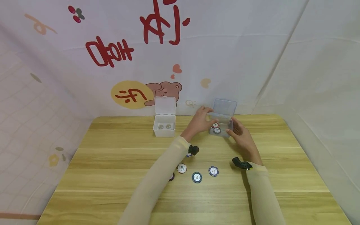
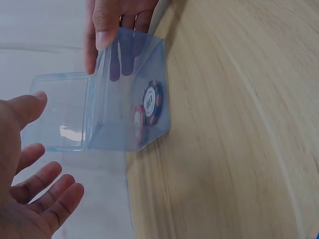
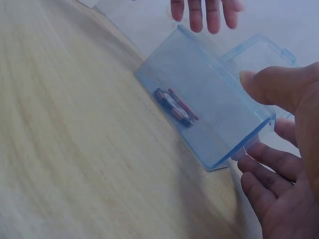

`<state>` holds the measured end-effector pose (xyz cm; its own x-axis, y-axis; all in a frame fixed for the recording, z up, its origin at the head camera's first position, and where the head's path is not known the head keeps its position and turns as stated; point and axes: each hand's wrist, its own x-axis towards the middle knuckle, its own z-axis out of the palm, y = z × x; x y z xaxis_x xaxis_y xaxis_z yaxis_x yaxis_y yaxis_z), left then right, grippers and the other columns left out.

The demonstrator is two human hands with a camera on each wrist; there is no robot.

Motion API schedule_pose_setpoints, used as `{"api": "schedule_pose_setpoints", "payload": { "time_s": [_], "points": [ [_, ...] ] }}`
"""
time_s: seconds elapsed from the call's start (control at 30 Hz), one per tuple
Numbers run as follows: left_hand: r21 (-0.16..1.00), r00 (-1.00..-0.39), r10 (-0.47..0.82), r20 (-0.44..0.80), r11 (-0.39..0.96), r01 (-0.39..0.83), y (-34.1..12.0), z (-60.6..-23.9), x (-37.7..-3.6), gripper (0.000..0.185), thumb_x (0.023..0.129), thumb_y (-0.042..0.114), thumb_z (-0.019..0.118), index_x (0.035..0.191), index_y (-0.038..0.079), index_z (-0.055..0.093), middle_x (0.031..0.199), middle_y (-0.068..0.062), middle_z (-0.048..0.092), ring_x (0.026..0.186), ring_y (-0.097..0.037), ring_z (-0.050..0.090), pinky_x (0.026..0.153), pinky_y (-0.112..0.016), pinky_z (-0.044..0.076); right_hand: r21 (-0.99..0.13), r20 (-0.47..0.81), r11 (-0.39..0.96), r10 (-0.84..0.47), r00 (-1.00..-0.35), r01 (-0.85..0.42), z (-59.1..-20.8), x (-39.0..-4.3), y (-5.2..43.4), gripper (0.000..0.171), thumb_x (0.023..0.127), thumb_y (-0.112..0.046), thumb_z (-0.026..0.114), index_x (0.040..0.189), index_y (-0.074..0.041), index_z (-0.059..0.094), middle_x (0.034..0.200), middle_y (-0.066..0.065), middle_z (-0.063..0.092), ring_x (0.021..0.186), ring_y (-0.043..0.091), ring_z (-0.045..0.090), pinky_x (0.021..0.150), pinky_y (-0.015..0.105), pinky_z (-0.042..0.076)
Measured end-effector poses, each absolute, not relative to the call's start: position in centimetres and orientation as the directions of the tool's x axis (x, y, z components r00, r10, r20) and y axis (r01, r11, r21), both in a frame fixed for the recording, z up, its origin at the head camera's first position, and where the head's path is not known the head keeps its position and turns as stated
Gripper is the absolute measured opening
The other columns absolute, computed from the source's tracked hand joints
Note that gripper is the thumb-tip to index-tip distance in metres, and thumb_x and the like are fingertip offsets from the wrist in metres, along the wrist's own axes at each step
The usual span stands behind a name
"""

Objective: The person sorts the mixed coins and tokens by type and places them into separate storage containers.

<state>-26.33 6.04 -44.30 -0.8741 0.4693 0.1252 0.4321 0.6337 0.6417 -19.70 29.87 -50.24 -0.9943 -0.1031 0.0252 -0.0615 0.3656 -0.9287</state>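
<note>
A clear bluish plastic box (image 1: 227,132) stands at the back right of the table with its hinged lid (image 1: 225,107) raised. Inside lie a red-edged poker chip (image 1: 215,125) and a dark-edged one (image 1: 217,131), the latter marked 100 in the left wrist view. My right hand (image 1: 244,139) grips the box's right end, the thumb near the rim and the fingers round the side. At the box's left end is my left hand (image 1: 199,121), its fingers spread and holding nothing; the left wrist view shows a gap between them and the box.
Left of the hands stands an open white box (image 1: 164,133) with two pale discs inside. Poker chips marked 100 (image 1: 182,168), 50 (image 1: 197,177) and 10 (image 1: 213,171) lie on the wooden table (image 1: 112,175). Others are partly hidden by the left arm. A printed cloth hangs behind.
</note>
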Motion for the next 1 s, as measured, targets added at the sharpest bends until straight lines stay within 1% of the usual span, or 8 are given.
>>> {"api": "schedule_pose_setpoints", "payload": {
  "time_s": [0.2, 0.3, 0.4, 0.53, 0.67, 0.87, 1.0],
  "points": [
    [0.642, -0.874, 0.475, 0.106, 0.638, 0.425, 5.1, -44.0, -26.2, 0.063, 0.098, 0.047, 0.066, 0.149, 0.013, 0.052, 0.155, -0.012, 0.044, 0.145, -0.03, 0.042, 0.119, -0.046, 0.039, -0.929, 0.012, 0.366, -0.098, -0.995, -0.047, -49.8, -19.6, 29.7, 0.077, 0.103, -0.018, 0.063, 0.164, -0.006, 0.019, 0.164, 0.03, 0.028, 0.15, 0.05, 0.03, 0.12, 0.061, 0.027],
    [0.634, -0.875, 0.475, 0.096, 0.649, 0.421, 4.7, -43.8, -26.0, 0.066, 0.097, 0.052, 0.065, 0.15, 0.015, 0.05, 0.157, -0.011, 0.042, 0.147, -0.029, 0.04, 0.12, -0.046, 0.037, -0.933, 0.021, 0.355, -0.089, -0.996, -0.052, -51.1, -20.2, 30.3, 0.079, 0.102, -0.023, 0.065, 0.165, -0.011, 0.019, 0.165, 0.026, 0.029, 0.152, 0.046, 0.031, 0.121, 0.059, 0.027],
    [0.636, -0.872, 0.48, 0.098, 0.643, 0.425, 4.2, -43.7, -25.9, 0.067, 0.097, 0.053, 0.065, 0.151, 0.015, 0.05, 0.155, -0.01, 0.044, 0.145, -0.029, 0.042, 0.119, -0.046, 0.038, -0.933, 0.031, 0.355, -0.088, -0.996, -0.06, -51.5, -20.4, 30.5, 0.081, 0.101, -0.027, 0.067, 0.165, -0.013, 0.02, 0.165, 0.024, 0.03, 0.152, 0.045, 0.032, 0.121, 0.058, 0.028],
    [0.638, -0.866, 0.49, 0.103, 0.635, 0.436, 3.5, -43.6, -25.6, 0.067, 0.097, 0.051, 0.066, 0.151, 0.014, 0.049, 0.151, -0.009, 0.047, 0.142, -0.028, 0.045, 0.117, -0.046, 0.04, -0.936, 0.042, 0.345, -0.088, -0.995, -0.07, -51.6, -20.4, 30.4, 0.081, 0.1, -0.028, 0.068, 0.165, -0.012, 0.021, 0.165, 0.024, 0.031, 0.151, 0.045, 0.032, 0.121, 0.058, 0.028],
    [0.623, -0.858, 0.502, 0.106, 0.639, 0.451, 2.8, -43.6, -25.2, 0.068, 0.097, 0.052, 0.065, 0.151, 0.014, 0.048, 0.15, -0.009, 0.048, 0.141, -0.027, 0.047, 0.117, -0.044, 0.041, -0.936, 0.04, 0.347, -0.083, -0.996, -0.067, -51.6, -20.4, 30.4, 0.081, 0.1, -0.028, 0.068, 0.165, -0.013, 0.022, 0.165, 0.023, 0.032, 0.151, 0.044, 0.033, 0.122, 0.058, 0.028],
    [0.664, -0.86, 0.502, 0.096, 0.611, 0.431, 1.7, -43.7, -24.5, 0.074, 0.095, 0.055, 0.067, 0.153, 0.015, 0.046, 0.151, -0.01, 0.047, 0.14, -0.029, 0.047, 0.116, -0.048, 0.041, -0.937, 0.037, 0.343, -0.081, -0.996, -0.063, -51.4, -20.3, 30.3, 0.081, 0.1, -0.028, 0.068, 0.165, -0.014, 0.021, 0.165, 0.022, 0.032, 0.152, 0.044, 0.033, 0.122, 0.058, 0.027],
    [0.674, -0.861, 0.502, 0.086, 0.607, 0.421, 1.0, -44.0, -23.9, 0.074, 0.094, 0.054, 0.069, 0.154, 0.016, 0.046, 0.151, -0.009, 0.047, 0.14, -0.029, 0.047, 0.116, -0.05, 0.041, -0.938, 0.028, 0.342, -0.082, -0.996, -0.054, -51.3, -20.2, 30.2, 0.082, 0.1, -0.028, 0.068, 0.165, -0.014, 0.02, 0.166, 0.022, 0.031, 0.152, 0.044, 0.032, 0.122, 0.057, 0.027]
  ]
}}
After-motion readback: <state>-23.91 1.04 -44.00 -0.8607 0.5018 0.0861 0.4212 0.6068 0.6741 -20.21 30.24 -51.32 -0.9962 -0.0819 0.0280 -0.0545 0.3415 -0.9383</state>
